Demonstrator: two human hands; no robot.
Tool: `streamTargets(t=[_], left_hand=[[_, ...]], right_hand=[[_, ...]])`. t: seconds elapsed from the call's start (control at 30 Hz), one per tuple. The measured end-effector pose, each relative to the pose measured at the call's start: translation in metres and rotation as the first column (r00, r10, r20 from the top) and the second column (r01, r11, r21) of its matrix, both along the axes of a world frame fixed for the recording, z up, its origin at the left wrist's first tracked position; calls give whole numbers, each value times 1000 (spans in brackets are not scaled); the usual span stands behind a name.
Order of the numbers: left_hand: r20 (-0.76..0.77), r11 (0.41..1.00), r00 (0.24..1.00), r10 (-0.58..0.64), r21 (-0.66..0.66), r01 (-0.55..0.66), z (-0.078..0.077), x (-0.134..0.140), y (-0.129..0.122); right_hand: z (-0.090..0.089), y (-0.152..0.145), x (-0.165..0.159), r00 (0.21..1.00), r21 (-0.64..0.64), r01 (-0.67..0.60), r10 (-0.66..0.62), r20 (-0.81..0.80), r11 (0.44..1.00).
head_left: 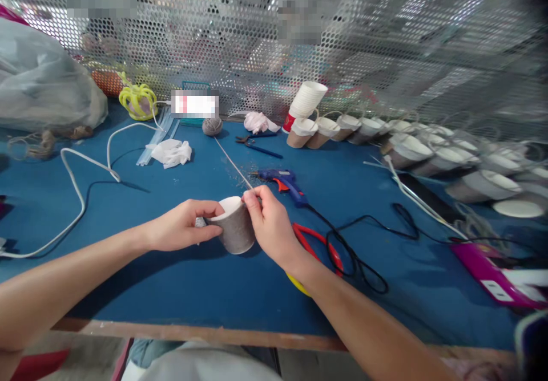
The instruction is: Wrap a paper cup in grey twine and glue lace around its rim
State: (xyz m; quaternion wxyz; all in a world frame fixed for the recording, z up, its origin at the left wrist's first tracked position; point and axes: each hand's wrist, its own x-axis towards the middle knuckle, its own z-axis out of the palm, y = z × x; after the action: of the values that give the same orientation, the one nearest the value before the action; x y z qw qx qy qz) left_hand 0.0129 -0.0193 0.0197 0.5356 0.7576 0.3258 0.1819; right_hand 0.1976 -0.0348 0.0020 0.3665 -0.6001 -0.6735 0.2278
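Note:
My left hand (190, 225) grips a paper cup (236, 231) by its left side, fingers inside the rim and thumb on the outside. Grey yarn covers the cup's outer wall, and its white inside shows at the top. At the rim's right side, my right hand (269, 215) pinches a strand of grey yarn (233, 166). That strand runs taut back to a grey yarn ball (212, 126). A blue glue gun (280, 181) lies just beyond my right hand. Partly under my right forearm is a pair of scissors (317, 238) with red and yellow handles.
Several wrapped cups (411, 150) stand in rows at the right, near a stack of white cups (309, 98). Pliers (261, 146), crumpled tissue (172, 153) and glue sticks (149, 150) lie behind. Black and white cables cross the blue table (171, 290). A purple power strip (492, 272) sits at right.

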Motion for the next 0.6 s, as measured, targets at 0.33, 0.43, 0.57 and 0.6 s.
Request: streamTargets(t=[0.33, 0.43, 0.57, 0.6], left_hand=[[53, 997, 999, -13, 77, 9, -7, 2, 3], [2, 997, 1000, 4, 75, -4, -5, 4, 1], [13, 998, 998, 57, -26, -57, -5, 7, -2], [29, 996, 996, 80, -48, -78, -6, 8, -2]], right_hand=[[-6, 2, 0, 998, 47, -45, 43, 37, 998], [-6, 0, -1, 996, 88, -51, 45, 73, 995], [-7, -2, -5, 991, 162, -94, 76, 115, 982], [-8, -2, -6, 989, 171, -107, 87, 121, 979]])
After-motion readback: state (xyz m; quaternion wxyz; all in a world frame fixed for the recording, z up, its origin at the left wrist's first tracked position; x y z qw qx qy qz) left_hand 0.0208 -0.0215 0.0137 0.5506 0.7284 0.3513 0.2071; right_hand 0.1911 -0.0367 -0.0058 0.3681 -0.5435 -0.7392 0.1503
